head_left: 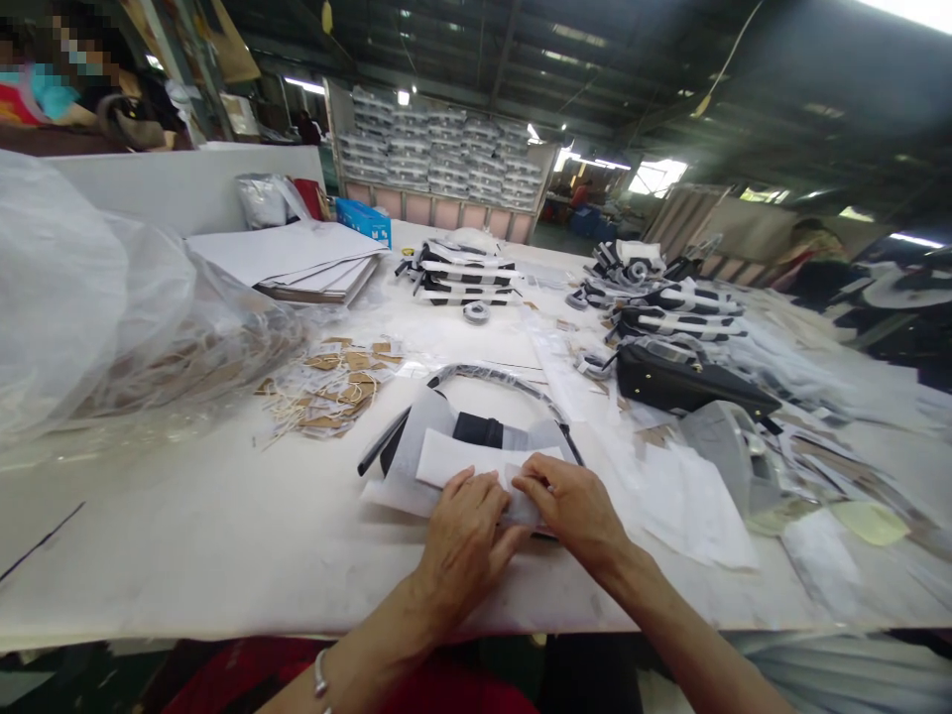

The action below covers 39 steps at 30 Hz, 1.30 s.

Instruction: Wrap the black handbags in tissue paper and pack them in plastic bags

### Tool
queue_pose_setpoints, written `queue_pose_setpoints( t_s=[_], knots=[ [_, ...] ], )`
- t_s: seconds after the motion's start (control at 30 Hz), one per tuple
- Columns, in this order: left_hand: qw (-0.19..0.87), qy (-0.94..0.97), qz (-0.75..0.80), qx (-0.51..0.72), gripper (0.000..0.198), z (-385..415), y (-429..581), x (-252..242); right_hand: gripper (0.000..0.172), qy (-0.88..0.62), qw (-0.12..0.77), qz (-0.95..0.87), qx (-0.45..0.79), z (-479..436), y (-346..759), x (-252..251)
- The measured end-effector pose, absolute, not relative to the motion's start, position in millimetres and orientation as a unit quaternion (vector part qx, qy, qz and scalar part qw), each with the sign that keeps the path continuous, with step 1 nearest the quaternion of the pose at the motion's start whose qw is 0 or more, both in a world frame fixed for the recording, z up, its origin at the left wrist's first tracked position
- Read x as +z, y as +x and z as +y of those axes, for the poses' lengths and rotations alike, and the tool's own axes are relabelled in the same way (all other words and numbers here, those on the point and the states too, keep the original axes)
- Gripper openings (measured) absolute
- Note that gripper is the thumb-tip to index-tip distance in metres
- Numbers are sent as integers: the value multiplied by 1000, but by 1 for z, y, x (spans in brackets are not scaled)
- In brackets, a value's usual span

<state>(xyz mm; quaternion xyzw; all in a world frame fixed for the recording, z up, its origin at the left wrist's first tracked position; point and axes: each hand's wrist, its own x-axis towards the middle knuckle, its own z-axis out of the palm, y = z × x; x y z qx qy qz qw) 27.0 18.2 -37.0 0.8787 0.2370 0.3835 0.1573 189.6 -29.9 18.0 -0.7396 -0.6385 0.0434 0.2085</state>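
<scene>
A black handbag (480, 429) lies on the table in front of me, partly wrapped in white tissue paper (398, 494). Its handle (495, 374), covered in clear wrap, arches away from me. A white foam-like sheet (453, 458) rests across the bag. My left hand (465, 531) lies over the near edge of the wrapping, fingers stretched out and pressing on it. With thumb and forefinger, my right hand (576, 506) pinches the right part of the white sheet. Both hands cover the bag's near side.
Paper tags with strings (327, 387) lie in a heap to the left, beside a large clear plastic bag (134, 317). Stacked wrapped handbags (468, 273) stand behind, with more black bags (684, 377) at right. White sheets (695, 501) and a tape dispenser-like object (733, 446) lie nearby.
</scene>
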Motion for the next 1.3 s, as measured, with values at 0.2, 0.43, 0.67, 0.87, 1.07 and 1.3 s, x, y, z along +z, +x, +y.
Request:
queue_pose_setpoints(
  t_s=[0.2,0.43,0.67,0.87,1.07,1.3],
  knots=[
    [106,878,252,392,9,20,39,-37,16,-770,190,-601,97,-18,197,10],
    [36,882,263,391,11,23,46,-45,14,-788,224,-535,206,-6,206,4],
    [2,901,166,400,23,29,34,-60,17,-800,207,-539,164,-2,204,5],
    [-3,900,169,401,22,29,35,-56,4,-797,243,-542,109,-6,197,17],
    [-3,902,170,397,24,28,33,-46,30,-792,477,-367,101,-63,269,55],
    [-60,893,126,429,25,38,34,-39,36,-875,430,-172,-141,-175,440,68]
  ],
)
